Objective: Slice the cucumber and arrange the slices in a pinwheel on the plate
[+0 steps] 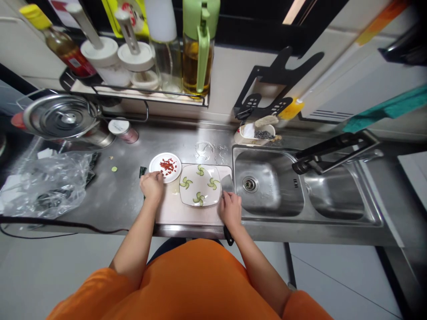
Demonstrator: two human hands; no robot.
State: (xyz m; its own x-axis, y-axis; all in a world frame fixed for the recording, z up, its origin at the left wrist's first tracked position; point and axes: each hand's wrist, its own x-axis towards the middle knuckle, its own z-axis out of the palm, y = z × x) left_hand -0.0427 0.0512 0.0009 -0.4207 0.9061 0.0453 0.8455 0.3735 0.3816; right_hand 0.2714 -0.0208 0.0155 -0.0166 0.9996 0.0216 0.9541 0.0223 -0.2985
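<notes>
A square white plate (pixel 200 188) with several pinwheels of green cucumber slices (pixel 200 199) lies on a pale cutting board (pixel 176 215). My left hand (pixel 152 186) is at the near left edge of a small round plate (pixel 155 165) of chopped red pieces (pixel 168 166). Its fingers are pinched together; whatever is between them is too small to make out. By the square plate's right side is my right hand (pixel 231 208), fingers curled together. Beneath it lies a knife, its blade (pixel 227 183) showing beyond the fingers and its black handle (pixel 228 236) below the wrist.
A double steel sink (pixel 270 209) with a black faucet (pixel 320 160) adjoins the board on the right. Plastic bags (pixel 50 182), a lidded pot (pixel 66 116) and a small jar (pixel 124 130) stand left. Above hangs a seasoning rack (pixel 143 94) with bottles.
</notes>
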